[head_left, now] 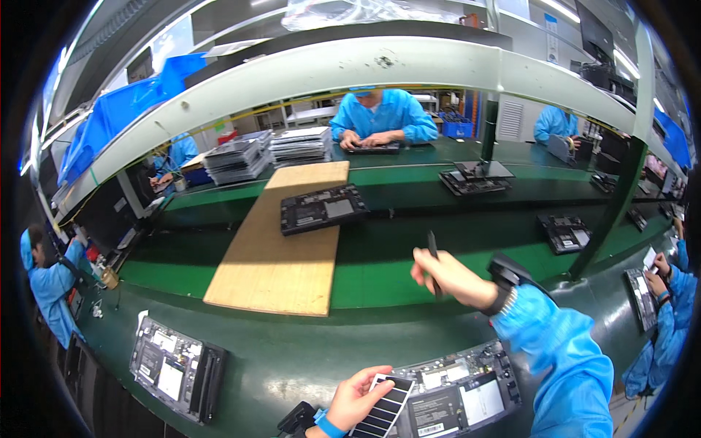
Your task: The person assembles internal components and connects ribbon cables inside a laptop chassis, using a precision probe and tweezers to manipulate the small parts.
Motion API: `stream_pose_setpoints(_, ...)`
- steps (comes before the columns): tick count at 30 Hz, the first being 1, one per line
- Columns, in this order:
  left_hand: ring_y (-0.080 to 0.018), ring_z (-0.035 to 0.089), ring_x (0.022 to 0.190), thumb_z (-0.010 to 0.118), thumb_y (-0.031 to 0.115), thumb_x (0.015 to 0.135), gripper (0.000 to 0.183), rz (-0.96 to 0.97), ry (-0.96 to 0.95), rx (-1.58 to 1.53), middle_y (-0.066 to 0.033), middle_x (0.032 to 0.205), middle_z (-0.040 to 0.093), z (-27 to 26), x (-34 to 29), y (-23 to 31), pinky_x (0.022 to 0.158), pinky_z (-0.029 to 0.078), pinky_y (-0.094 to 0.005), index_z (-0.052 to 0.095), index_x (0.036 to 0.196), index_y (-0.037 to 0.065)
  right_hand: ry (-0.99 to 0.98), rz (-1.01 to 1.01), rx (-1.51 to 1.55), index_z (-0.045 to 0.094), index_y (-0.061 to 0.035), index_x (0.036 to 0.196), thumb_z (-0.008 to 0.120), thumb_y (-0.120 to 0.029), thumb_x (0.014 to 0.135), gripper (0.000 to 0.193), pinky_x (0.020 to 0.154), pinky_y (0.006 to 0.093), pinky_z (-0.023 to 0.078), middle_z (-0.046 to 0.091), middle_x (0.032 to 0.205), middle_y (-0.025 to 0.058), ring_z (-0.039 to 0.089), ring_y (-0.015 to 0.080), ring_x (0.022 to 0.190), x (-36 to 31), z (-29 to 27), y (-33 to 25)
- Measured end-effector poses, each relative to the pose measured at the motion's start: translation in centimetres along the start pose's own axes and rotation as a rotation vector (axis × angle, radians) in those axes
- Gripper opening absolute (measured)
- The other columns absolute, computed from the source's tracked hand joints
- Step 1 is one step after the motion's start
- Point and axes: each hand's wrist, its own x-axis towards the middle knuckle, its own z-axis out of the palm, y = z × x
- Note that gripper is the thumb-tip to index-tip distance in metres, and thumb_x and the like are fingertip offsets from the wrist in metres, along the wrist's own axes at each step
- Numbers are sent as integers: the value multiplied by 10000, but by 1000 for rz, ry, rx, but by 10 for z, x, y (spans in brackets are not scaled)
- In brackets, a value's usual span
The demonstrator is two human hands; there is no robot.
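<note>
My left hand (pixel 354 401), with a blue band at the wrist, grips a white-edged sheet of black strips (pixel 388 403) under its thumb. This sheet overlaps the left part of an opened laptop base (pixel 478 398) lying on the green bench, its battery and circuit board exposed. Farther forward, over the bench, my right hand (pixel 454 279) is closed around a slim dark pen-like tool (pixel 432 244) that points upward; its exact kind is unclear. A dark strap circles that wrist.
Another opened laptop base (pixel 175 369) lies at left. One more laptop base (pixel 323 209) rests on a wooden board (pixel 266 274) across the line. A green post (pixel 610 208) stands at right. Co-workers in blue sit opposite and at both sides. Stacked panels (pixel 301 146) stand far off.
</note>
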Motion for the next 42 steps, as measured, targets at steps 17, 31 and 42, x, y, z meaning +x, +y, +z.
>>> stream_pose_setpoints(17, -129, 581, 548, 652, 273, 785, 235, 16, -133, 591, -82, 657, 628, 73, 1, -37, 519, 445, -257, 655, 879, 58, 65, 54, 532, 539, 70, 1061, 574, 27, 812, 254, 816, 263, 489, 587, 1006, 134, 591, 181, 936, -217, 15, 79)
stream_pose_setpoints(31, -25, 524, 610, 668, 182, 784, 181, -60, -168, 605, -8, 680, 630, 76, -1, -31, 547, 435, -193, 653, 849, 13, 13, 99, 559, 529, 70, 1008, 563, -7, 834, 194, 764, 255, 504, 595, 954, 136, 617, 197, 881, -214, 21, 91)
stream_pose_setpoints(42, -242, 596, 739, 627, 219, 770, 149, 168, -368, 787, -56, 820, 628, 70, 20, -22, 644, 483, -323, 644, 824, 82, 361, 103, 561, 510, 51, 938, 588, -19, 822, 157, 678, 257, 516, 620, 866, 146, 633, 187, 804, -205, 16, 105)
